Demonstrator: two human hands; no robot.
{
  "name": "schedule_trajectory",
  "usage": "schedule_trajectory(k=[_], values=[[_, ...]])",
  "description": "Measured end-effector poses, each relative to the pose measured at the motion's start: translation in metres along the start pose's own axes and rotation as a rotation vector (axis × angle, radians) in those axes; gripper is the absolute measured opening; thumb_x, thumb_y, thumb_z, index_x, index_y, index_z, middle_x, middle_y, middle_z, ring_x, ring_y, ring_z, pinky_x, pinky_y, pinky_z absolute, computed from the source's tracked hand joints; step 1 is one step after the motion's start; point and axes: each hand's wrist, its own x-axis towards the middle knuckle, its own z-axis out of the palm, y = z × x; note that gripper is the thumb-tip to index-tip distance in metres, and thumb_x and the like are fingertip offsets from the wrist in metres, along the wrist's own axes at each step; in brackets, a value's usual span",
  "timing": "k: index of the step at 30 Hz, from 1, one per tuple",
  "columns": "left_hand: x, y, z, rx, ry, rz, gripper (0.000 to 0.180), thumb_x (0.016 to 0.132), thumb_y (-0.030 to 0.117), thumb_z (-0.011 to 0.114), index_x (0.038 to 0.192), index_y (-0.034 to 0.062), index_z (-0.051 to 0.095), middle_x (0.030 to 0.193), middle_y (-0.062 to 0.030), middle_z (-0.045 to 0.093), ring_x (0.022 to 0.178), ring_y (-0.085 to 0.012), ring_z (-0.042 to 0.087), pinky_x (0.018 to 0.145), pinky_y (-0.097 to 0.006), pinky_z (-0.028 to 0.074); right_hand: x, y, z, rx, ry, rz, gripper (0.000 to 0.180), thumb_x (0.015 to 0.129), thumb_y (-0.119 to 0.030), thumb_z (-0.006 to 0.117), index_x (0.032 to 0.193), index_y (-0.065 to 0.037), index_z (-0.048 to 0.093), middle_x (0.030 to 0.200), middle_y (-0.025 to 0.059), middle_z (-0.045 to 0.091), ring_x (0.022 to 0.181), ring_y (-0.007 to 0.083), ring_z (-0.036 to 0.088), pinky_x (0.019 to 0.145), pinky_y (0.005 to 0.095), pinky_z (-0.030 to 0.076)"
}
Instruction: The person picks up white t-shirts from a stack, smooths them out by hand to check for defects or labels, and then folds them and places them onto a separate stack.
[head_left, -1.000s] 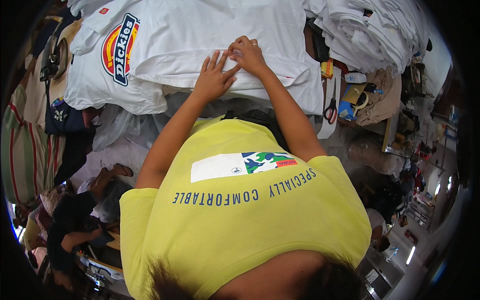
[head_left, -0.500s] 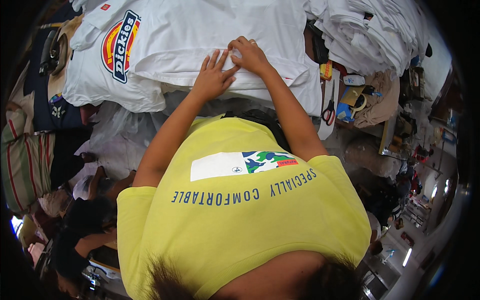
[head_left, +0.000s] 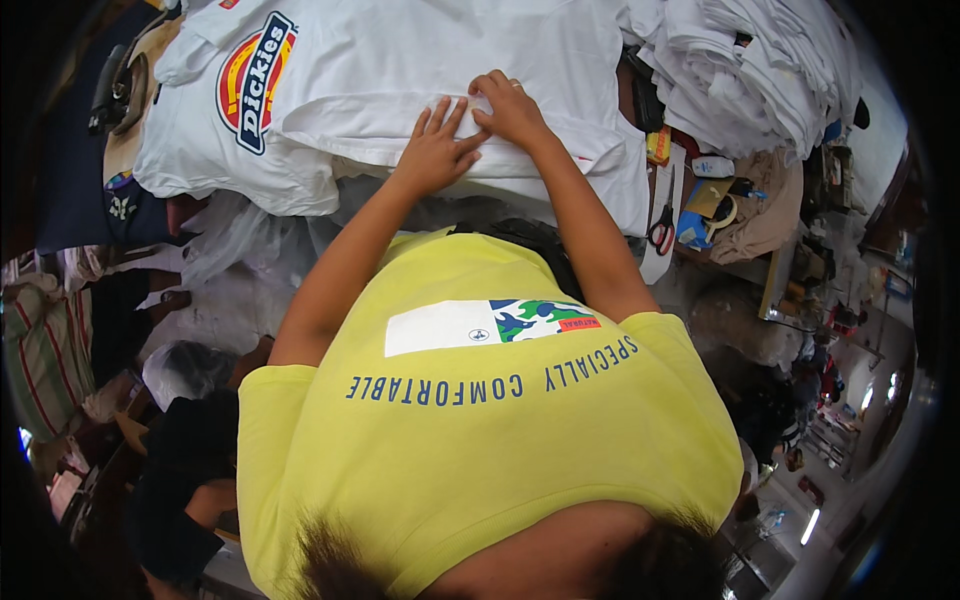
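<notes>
A white T-shirt lies spread over the work table, with a folded band of its cloth running along the near side. My left hand rests flat on that fold, fingers spread. Just to its right, my right hand touches the same cloth with bent fingers, its thumb and forefinger apart. The two thumbs are close together. At the left lies another white T-shirt part with a red, yellow and navy printed emblem.
A heap of white garments fills the back right. Scissors, a tape roll and brown cloth lie at the right. An iron-like dark tool is at the far left. Another person's dark clothing shows lower left.
Both hands stay on the fold with almost the same pose. The table and its things sit slightly further right in view. The person at lower left has shifted position.
</notes>
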Motion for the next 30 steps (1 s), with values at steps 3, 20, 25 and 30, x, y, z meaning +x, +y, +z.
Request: schedule_trajectory(k=[3, 20, 25, 30], values=[[-0.001, 0.000, 0.002, 0.005, -0.002, -0.001, 0.038, 0.088, 0.038, 0.045, 0.126, 0.0335, 0.048, 0.142, -0.0162, 0.027, 0.132, -0.0366, 0.022, 0.105, -0.050, 0.018, -0.002, 0.002, 0.005, 0.012, 0.039, -0.006, 0.029, 0.072, -0.024, 0.063, 0.099, -0.018, 0.054, 0.103, 0.0013, 0.051, 0.095, 0.0274, 0.053, 0.075, 0.0402, 0.049], [0.000, -0.001, 0.004, -0.026, 0.012, -0.007, 0.037, 0.088, 0.038, 0.047, 0.124, 0.0323, 0.050, 0.142, -0.0153, 0.027, 0.132, -0.0350, 0.022, 0.105, -0.050, 0.018, -0.008, 0.010, 0.018, 0.298, 0.245, 0.013, 0.013, 0.074, -0.013, 0.064, 0.086, -0.011, 0.060, 0.091, 0.0053, 0.055, 0.086, 0.0270, 0.053, 0.076, 0.0364, 0.044], [-0.001, -0.001, 0.005, -0.011, 0.001, -0.012, 0.038, 0.088, 0.039, 0.047, 0.126, 0.0334, 0.049, 0.143, -0.0144, 0.025, 0.133, -0.0348, 0.020, 0.105, -0.050, 0.018, -0.007, 0.005, 0.020, 0.250, 0.232, 0.064, 0.016, 0.074, -0.014, 0.064, 0.089, -0.012, 0.060, 0.092, 0.0029, 0.056, 0.087, 0.0245, 0.054, 0.077, 0.0358, 0.044], [0.002, 0.000, 0.007, -0.015, 0.002, -0.002, 0.038, 0.088, 0.039, 0.046, 0.126, 0.0336, 0.048, 0.144, -0.0145, 0.025, 0.133, -0.0349, 0.020, 0.105, -0.050, 0.017, -0.002, 0.040, 0.034, 1.101, 0.412, 0.220, 0.005, 0.083, -0.010, 0.059, 0.087, -0.010, 0.056, 0.082, -0.0038, 0.051, 0.074, 0.0094, 0.049, 0.067, 0.0201, 0.040]])
